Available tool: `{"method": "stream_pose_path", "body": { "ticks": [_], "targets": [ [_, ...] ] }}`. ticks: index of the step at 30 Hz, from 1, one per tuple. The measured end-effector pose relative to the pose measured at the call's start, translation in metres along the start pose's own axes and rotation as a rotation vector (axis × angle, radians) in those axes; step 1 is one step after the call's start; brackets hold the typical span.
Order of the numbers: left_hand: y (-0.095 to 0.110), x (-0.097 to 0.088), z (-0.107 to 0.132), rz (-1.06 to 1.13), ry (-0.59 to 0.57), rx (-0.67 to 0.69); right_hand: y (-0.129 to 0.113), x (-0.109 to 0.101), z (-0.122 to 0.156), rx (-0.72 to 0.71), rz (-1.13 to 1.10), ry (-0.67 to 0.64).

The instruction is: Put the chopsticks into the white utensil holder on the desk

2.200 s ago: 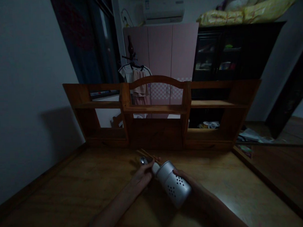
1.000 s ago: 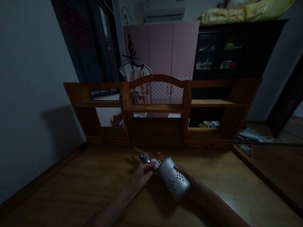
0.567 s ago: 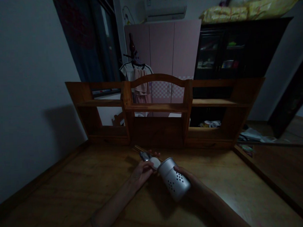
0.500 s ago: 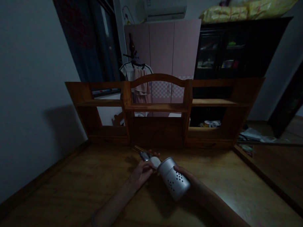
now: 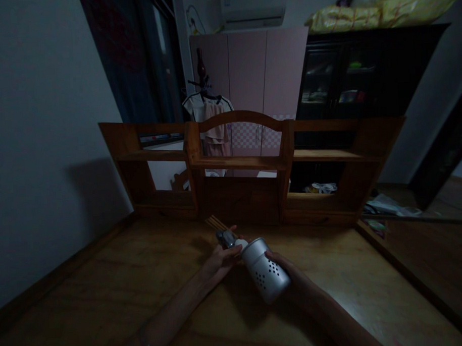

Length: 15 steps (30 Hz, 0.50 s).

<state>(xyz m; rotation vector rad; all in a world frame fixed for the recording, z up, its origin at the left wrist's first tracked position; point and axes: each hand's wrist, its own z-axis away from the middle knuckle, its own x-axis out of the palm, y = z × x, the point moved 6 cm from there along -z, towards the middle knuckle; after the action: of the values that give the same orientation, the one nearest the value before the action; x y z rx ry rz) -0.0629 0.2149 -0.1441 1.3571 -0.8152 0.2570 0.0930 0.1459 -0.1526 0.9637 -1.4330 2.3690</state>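
Observation:
My right hand (image 5: 283,266) is wrapped round a silver metal utensil holder (image 5: 261,267) with round holes in its side. The holder is tilted, its mouth facing up and left toward my other hand. At that mouth, my left hand (image 5: 223,257) is closed on a bundle of chopsticks (image 5: 216,224) and shiny metal spoons (image 5: 227,237). The chopstick ends stick out to the upper left, beyond the spoons. A pale round piece (image 5: 241,243) shows between the left fingers and the rim; its kind is unclear. Whether the lower ends are inside the holder is hidden.
Both hands are above a wooden table (image 5: 106,298). Along its far edge stands a wooden shelf unit (image 5: 238,164) with an arched top. A white wall (image 5: 44,149) borders the left side. Behind are a pink wardrobe (image 5: 246,76) and a dark cabinet (image 5: 394,76).
My left hand has shifted slightly right, closer to the holder's mouth, and the spoons moved with it. More of the chopsticks now shows, fanned out. The holder stays nearly where it was.

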Motion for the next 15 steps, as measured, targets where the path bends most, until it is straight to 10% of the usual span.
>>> {"method": "stream_pose_path", "body": {
  "ticks": [15],
  "targets": [
    [-0.0066,-0.0054,-0.0056,0.007,-0.028,-0.011,-0.0086,0.0097,0.0020,-0.122,-0.009,-0.079]
  ]
}}
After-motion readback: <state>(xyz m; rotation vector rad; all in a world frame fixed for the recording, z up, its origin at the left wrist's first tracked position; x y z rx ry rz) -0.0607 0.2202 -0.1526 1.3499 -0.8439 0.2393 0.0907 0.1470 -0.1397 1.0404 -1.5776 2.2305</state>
